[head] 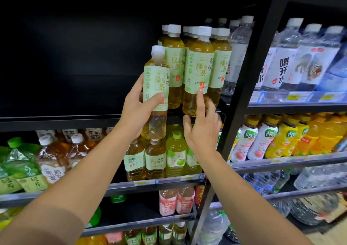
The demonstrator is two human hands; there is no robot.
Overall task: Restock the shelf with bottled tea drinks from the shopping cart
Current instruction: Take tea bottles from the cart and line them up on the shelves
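Item: clear plastic green-tea bottle with pale green label, held beside the shelved row; my left hand wraps its label. Right hand spread, forefinger touching shelved bottle. I judge it heavy, slick; grasp mid-label

The tea bottle is clear glossy plastic with a matt pale-green paper-like label and a white ribbed plastic cap. The shelf is matt black metal; its price strips are shiny clear plastic.

Bright light on the bottles, dark upper-left shelf, blurred and bent edges.
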